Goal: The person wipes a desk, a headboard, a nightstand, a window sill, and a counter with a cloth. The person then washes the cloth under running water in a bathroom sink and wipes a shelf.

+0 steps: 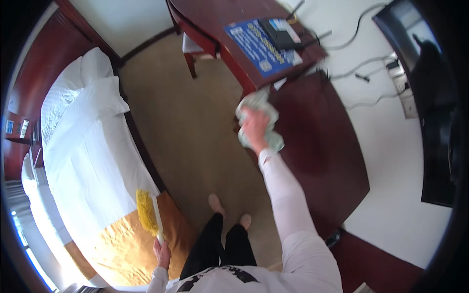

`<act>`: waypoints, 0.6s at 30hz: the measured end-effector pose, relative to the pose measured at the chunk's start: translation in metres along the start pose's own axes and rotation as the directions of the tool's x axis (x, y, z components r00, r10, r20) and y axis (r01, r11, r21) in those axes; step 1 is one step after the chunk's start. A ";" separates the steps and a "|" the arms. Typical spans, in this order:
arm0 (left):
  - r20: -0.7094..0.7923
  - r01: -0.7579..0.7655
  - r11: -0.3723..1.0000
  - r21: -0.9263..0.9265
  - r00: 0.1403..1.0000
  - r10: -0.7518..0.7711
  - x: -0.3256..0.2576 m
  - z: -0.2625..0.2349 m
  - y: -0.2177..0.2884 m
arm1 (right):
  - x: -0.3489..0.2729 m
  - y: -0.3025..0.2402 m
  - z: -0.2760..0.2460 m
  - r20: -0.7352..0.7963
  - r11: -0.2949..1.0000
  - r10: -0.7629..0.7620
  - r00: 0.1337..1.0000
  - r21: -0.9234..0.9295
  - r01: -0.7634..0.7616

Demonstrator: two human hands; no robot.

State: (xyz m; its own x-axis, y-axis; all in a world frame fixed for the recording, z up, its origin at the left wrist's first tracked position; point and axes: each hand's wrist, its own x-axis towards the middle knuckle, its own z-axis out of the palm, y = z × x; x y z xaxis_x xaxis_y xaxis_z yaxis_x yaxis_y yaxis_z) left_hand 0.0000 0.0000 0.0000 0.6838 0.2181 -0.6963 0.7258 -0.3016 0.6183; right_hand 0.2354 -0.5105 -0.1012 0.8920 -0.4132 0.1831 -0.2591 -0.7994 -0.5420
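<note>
Left hand (162,253): fingers wrapped round the white handle of a duster (146,212); its fluffy yellow head sits just past the fingertips, above the bed. Orange runner (122,246) lies just left of those fingers, across the foot of the white-covered bed (90,151).

Right hand (255,126): arm stretched forward, fingers clenched on a crumpled pale green cloth (267,103), which bulges out on both sides of them. Blurry there, so can't tell if the cloth presses on the top or only hangs at its edge.

Dark red low top (317,141) spreads immediately right of the right fingers. Just beyond them, a higher dark red desk (210,14) carries a blue printed sheet (251,44) with a flat black box (279,35) partly over it. Loose black cables (364,66) run along the wall, further right of the same fingers. Black screen (435,132) is on that wall, well right of them. Pillows (95,93) lie well left of the right fingers, at the bed's far end.
</note>
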 end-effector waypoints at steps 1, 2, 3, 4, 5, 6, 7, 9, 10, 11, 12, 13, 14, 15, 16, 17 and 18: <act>-0.018 0.033 0.999 -0.037 0.999 -0.033 -0.007 0.009 -0.010 | -0.025 -0.008 0.011 -0.087 0.983 -0.181 0.980 -0.047 0.178; -0.013 0.060 0.997 -0.052 0.998 -0.060 -0.011 0.020 -0.022 | -0.025 -0.037 0.028 -0.024 0.967 -0.186 0.982 0.171 0.187; -0.016 -0.005 0.999 -0.049 1.000 0.004 0.026 -0.014 0.026 | -0.031 -0.050 0.040 0.027 0.915 -0.139 0.990 0.387 0.118; -0.003 0.012 0.998 -0.063 1.000 -0.012 0.024 -0.010 0.015 | -0.041 -0.066 0.022 0.154 0.886 0.002 0.988 0.458 -0.073; -0.026 0.014 0.999 -0.047 1.000 -0.015 0.022 -0.025 0.016 | -0.045 -0.099 0.014 0.290 0.797 0.132 0.948 0.537 -0.275; -0.021 0.013 1.000 -0.023 1.000 -0.013 0.017 -0.034 0.017 | -0.050 -0.111 0.009 0.263 0.712 0.187 0.946 0.627 -0.315; -0.015 0.011 1.000 -0.006 1.000 -0.011 0.019 -0.038 0.019 | -0.042 -0.125 0.001 0.240 0.618 0.240 0.940 0.709 -0.339; -0.012 -0.090 0.991 0.096 0.996 0.092 0.024 -0.042 0.023 | -0.003 -0.152 -0.048 0.147 0.601 0.197 0.969 0.763 -0.238; 0.011 -0.199 0.962 0.185 0.980 0.200 0.033 -0.039 0.025 | 0.024 -0.161 -0.079 -0.012 0.685 0.110 0.994 0.726 -0.067; 0.041 -0.306 0.911 0.278 0.951 0.307 0.040 -0.041 0.031 | 0.054 -0.168 -0.105 -0.110 0.726 0.054 0.992 0.687 0.037; 0.108 -0.291 0.911 0.293 0.957 0.270 0.033 -0.029 0.078 | 0.083 -0.170 -0.127 -0.218 0.762 -0.014 0.976 0.629 0.151; 0.178 -0.325 0.891 0.318 0.943 0.281 0.044 -0.017 0.089 | 0.110 -0.168 -0.143 -0.286 0.822 -0.073 0.955 0.525 0.220; 0.291 -0.465 0.809 0.361 0.880 0.376 0.057 -0.002 0.107 | 0.138 -0.162 -0.156 -0.341 0.844 -0.156 0.927 0.441 0.305; 0.409 -0.510 0.779 0.365 0.839 0.359 0.064 0.020 0.136 | 0.163 -0.163 -0.169 -0.378 0.893 -0.270 0.885 0.245 0.377; 0.548 -0.647 0.668 0.368 0.731 0.406 0.084 0.045 0.144 | 0.189 -0.156 -0.175 -0.336 0.887 -0.340 0.878 0.195 0.418; 0.656 -0.740 0.584 0.333 0.627 0.421 0.092 0.078 0.179 | 0.213 -0.142 -0.169 -0.347 0.883 -0.367 0.863 0.161 0.441; 0.733 -0.811 0.505 0.296 0.532 0.424 0.106 0.113 0.189 | 0.232 -0.127 -0.155 -0.279 0.880 -0.412 0.867 0.124 0.458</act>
State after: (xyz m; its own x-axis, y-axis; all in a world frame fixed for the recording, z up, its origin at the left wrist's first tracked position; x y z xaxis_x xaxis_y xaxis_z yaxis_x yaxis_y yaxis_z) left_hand 0.2010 -0.1384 0.0018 0.6165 -0.6922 -0.3752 -0.2106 -0.6042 0.7685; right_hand 0.4184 -0.5723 0.1371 0.7770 -0.1505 0.6112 0.2269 -0.8387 -0.4950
